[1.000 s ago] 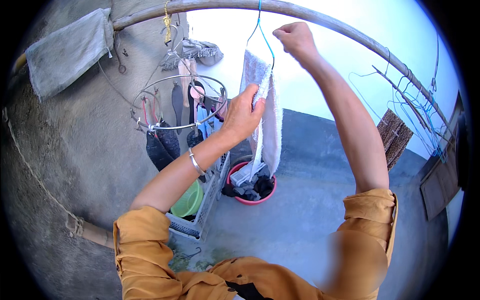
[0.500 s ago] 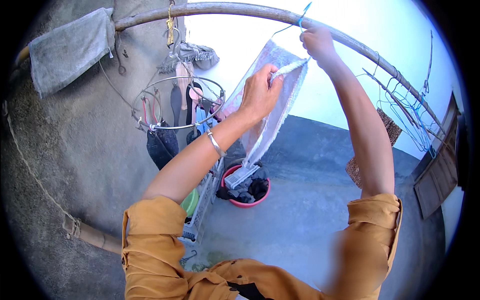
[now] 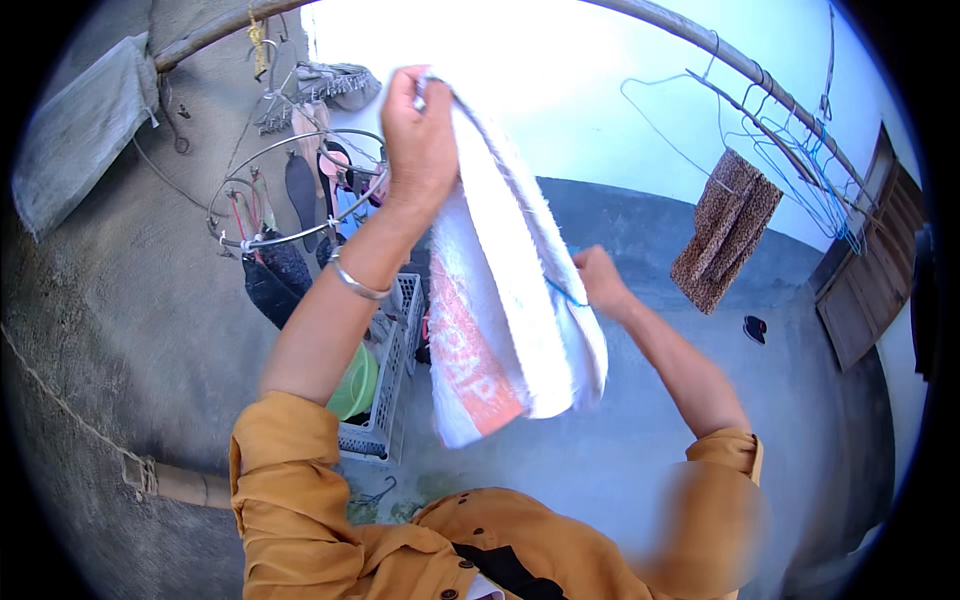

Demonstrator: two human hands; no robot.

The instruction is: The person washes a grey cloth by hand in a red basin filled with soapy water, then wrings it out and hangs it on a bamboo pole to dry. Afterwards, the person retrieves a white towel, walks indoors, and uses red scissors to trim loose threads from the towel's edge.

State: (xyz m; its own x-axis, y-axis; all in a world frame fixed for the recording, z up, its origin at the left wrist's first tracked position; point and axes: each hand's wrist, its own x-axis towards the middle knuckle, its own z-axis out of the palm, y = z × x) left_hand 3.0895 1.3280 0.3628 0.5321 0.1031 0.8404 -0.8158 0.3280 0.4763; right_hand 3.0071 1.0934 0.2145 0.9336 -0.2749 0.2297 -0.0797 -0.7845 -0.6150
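Note:
My left hand (image 3: pixel 415 140), closed, grips the top end of a white towel (image 3: pixel 535 330) with an orange-pink printed patch. The towel hangs down in long folds in front of me. At its right side my right hand (image 3: pixel 602 283) is closed on a blue wire hanger (image 3: pixel 568 292). Part of that hanger shows across the towel's edge; the rest is hidden by the cloth and my fingers.
Overhead runs a bamboo pole (image 3: pixel 690 28) with wire hangers (image 3: pixel 800 190) and a brown patterned cloth (image 3: pixel 726 232) at right. A round clip rack (image 3: pixel 232 243) holding insoles hangs at left. Below stand a grey crate (image 3: pixel 385 400) and a green basin (image 3: pixel 357 385).
My right hand has come down from the pole with the blue hanger. My left hand has moved left and up with the towel, which now hangs lower and closer to me.

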